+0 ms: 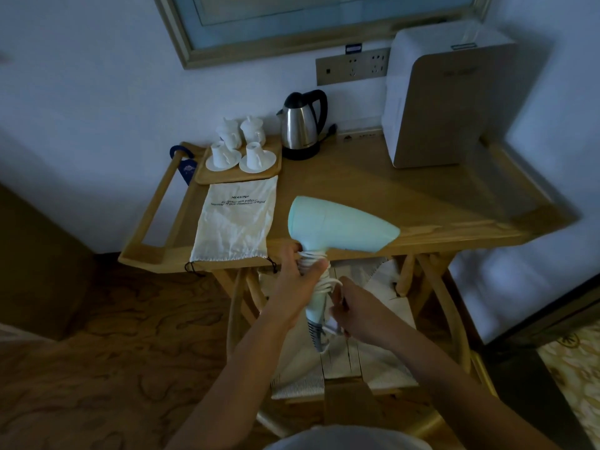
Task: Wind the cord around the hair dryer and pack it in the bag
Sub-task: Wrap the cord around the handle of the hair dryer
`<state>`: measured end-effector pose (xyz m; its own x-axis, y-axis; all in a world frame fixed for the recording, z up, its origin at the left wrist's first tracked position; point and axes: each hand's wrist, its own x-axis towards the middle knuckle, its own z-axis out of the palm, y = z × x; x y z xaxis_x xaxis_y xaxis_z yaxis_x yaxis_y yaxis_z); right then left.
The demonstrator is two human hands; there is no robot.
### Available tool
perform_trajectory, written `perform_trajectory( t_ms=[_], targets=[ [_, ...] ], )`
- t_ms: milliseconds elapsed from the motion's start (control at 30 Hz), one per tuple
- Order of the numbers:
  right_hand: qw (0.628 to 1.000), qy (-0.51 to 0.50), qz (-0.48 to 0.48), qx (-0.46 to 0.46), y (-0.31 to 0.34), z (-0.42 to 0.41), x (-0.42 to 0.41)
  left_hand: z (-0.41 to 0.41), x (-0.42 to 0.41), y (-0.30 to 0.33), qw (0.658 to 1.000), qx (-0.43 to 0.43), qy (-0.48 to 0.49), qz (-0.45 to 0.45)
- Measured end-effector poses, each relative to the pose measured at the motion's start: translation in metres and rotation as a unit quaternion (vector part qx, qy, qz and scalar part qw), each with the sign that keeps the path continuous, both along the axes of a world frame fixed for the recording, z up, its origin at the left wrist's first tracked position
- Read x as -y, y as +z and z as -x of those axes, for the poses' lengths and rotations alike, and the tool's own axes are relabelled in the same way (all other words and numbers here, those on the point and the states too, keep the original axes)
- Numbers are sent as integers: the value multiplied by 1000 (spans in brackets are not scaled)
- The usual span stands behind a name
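Hair dryer (341, 224) is held up in the air just in front of the table (373, 186) edge, nozzle pointing right, handle hanging down toward the person. Left hand (300, 280) is wrapped around the upper handle, fingers closed right over the white cord (313, 258) coils, I'd guess to pin the turns so they don't spring loose. Right hand (349, 308) sits lower by the handle's end, fingers pinching the last bit of cord near what looks like the plug, probably to feed the final loop. It's a bit blurry there though.

The drawstring bag (235, 219) lies flat on the table to the left, opening toward the person, so it's handy for sliding the dryer in.

Count: one dryer, one bag, one kettle (302, 125), one wooden tray (238, 175) with four white cups, and one white appliance (435, 102) at the back right.
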<state>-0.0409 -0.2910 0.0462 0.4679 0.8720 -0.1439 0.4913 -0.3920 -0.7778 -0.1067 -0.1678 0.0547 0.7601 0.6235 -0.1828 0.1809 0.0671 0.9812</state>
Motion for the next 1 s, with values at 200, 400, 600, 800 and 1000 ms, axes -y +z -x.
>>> perform_trajectory(
  t_ms=[200, 400, 600, 800, 1000],
  targets=[
    [993, -55, -65, 76, -21, 10, 2, -4, 9, -4, 993, 5, 78, 84],
    [965, -132, -138, 181, -17, 18, 3, -10, 15, 3, 980, 53, 97, 166],
    [993, -43, -101, -33, -2, 12, 6, -8, 9, 6, 979, 22, 62, 194],
    [959, 154, 30, -238, 13, -25, 25, 0, 10, 2, 973, 8, 56, 223],
    [991, 80, -17, -103, 7, -6, 19, -2, 8, -1, 999, -36, 20, 28]
  ],
)
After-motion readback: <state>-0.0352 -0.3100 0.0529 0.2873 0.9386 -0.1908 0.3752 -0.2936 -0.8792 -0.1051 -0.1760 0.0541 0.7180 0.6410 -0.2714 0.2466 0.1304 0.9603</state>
